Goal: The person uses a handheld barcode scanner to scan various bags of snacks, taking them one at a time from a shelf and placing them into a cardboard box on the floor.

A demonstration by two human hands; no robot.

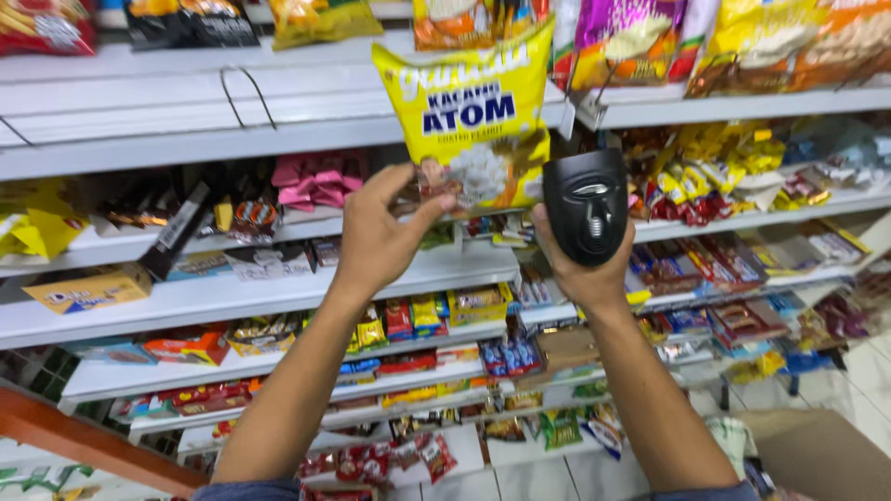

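Observation:
My left hand pinches the lower left corner of a yellow snack bag and holds it up in front of the shelves. My right hand grips a black handheld barcode scanner, raised just right of the bag's lower edge and close to it. The bag stands upright, with its top at the height of the upper shelf. Both forearms reach up from the bottom of the view.
White shop shelves run across the view in several tiers, stocked with packets of snacks and sweets. A wire divider sits on the upper left shelf. A brown cardboard box stands on the tiled floor at lower right.

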